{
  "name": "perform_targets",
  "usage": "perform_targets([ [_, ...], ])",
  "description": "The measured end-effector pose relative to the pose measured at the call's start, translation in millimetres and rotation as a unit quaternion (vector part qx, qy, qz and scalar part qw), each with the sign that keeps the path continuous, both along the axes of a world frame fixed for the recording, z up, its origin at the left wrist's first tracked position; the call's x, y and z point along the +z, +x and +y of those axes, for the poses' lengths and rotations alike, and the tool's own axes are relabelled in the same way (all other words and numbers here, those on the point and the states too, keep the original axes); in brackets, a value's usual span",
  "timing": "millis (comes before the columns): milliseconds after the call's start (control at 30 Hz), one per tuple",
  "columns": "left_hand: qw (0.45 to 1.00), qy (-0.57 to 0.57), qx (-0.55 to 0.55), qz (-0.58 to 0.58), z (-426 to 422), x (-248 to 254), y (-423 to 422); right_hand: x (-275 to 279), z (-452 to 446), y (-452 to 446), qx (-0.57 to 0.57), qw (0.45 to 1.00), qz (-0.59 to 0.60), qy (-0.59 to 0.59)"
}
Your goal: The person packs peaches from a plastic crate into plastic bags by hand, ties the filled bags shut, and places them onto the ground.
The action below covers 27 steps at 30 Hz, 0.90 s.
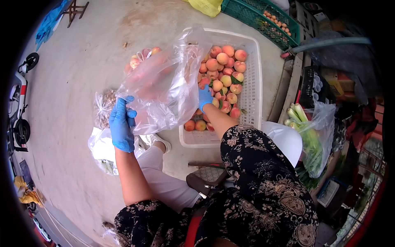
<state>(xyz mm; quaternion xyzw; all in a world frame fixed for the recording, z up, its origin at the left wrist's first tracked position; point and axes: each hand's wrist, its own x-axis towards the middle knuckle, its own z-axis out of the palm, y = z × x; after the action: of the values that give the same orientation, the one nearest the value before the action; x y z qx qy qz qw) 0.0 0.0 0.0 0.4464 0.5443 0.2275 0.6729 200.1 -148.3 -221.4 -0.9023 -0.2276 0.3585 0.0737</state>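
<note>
In the head view, my left hand [123, 124], in a blue glove, pinches the edge of a large clear plastic bag [164, 94]. The bag is held up and spreads across to the crate's left side. My right hand [205, 99], also blue-gloved, reaches in among the peaches [222, 58], touching or close to those at the left. Its fingers are partly hidden behind the bag's edge and the fruit, so their grip does not show. The peaches, some with green leaves, lie in a white plastic crate [256, 82] on the floor.
Behind the clear bag sits another bag of peaches [142, 57]. A tied bag of small brown items [105, 108] and a white bag [101, 148] are at left. A green crate [257, 18] stands at the back; bagged green vegetables [310, 136] lie right.
</note>
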Motion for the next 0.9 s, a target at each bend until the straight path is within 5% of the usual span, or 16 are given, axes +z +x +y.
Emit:
perform_targets([
  [167, 0.997, 0.072, -0.020, -0.017, 41.9, -18.5, 38.4, -13.1, 65.0, 47.8, 0.026, 0.997, -0.070, 0.034],
  [333, 0.995, 0.061, -0.067, -0.048, 29.0, -18.2, 51.7, -47.8, 21.6, 78.3, -0.065, 0.963, 0.102, 0.243],
  [400, 0.994, 0.056, -0.082, -0.038, 24.0, -14.6, 53.1, -37.8, -6.0, 93.1, -0.237, 0.839, 0.300, 0.388],
  [433, 0.993, 0.057, -0.092, -0.039, 21.2, -13.2, 56.2, 2.6, -16.6, 98.0, -0.359, 0.669, 0.449, 0.471],
  [500, 0.991, 0.048, -0.111, -0.058, 12.4, -11.2, 62.9, 75.4, -43.1, 95.2, -0.298, 0.506, 0.542, 0.601],
  [667, 0.973, 0.022, -0.218, -0.074, -21.8, -7.4, 81.0, 166.4, -54.2, 74.5, -0.117, 0.482, 0.570, 0.655],
  [833, 0.935, -0.043, -0.328, -0.124, -36.9, -1.2, 80.6, 110.3, 5.1, 28.2, -0.209, 0.499, 0.662, 0.519],
  [900, 0.933, -0.058, -0.333, -0.124, -37.3, -3.5, 75.9, 88.2, 3.6, 25.9, -0.156, 0.753, 0.511, 0.383],
])
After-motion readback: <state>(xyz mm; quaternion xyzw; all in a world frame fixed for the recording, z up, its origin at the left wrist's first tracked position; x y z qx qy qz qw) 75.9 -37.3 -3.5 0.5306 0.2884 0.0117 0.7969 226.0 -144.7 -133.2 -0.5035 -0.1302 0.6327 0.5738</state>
